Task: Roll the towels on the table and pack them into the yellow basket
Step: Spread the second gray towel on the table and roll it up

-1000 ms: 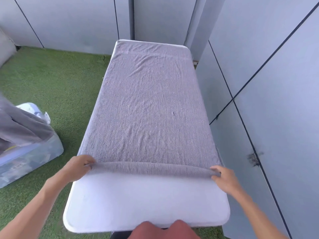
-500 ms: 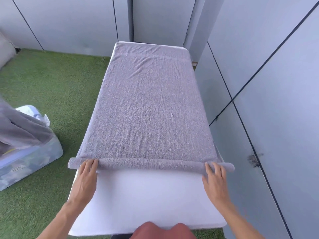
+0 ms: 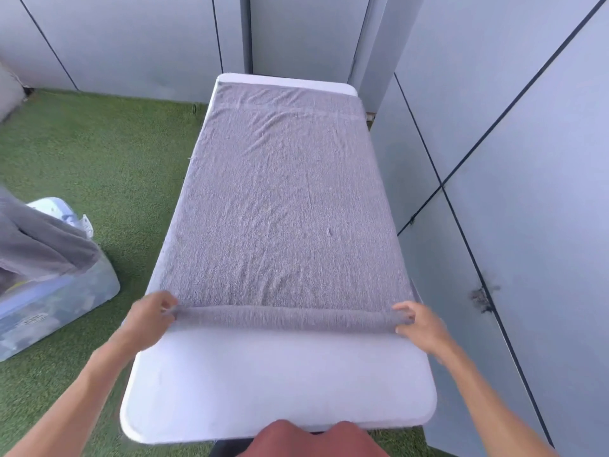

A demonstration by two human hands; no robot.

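1. The counter [image 3: 280, 390] is a long white slab with rounded corners, running away from the person toward the grey wall panels [image 3: 527, 159]; it serves as the landmark for everything below.
2. Green artificial turf [image 3: 99, 153] covers the floor to the left of the counter and shows again in thin strips under its near edge.
3. A grey towel [image 3: 283, 209] lies flat on the counter and covers most of its length, reaching almost to the far end, where a narrow white strip stays bare; the near third of the counter is bare too.
4. The towel's near end is wound into a thin roll [image 3: 283, 319] that lies straight across the counter, from its left edge to its right edge.
5. A clear plastic bin [image 3: 59, 301] sits on the turf to the left of the counter, well apart from it, with more grey cloth [image 3: 39, 245] draped over its top.
6. The left hand [image 3: 148, 319] pinches the roll's left end at the counter's left edge, fingers curled over the cloth.
7. The right hand [image 3: 420, 321] pinches the roll's right end at the counter's right edge, fingers and thumb closed around it.
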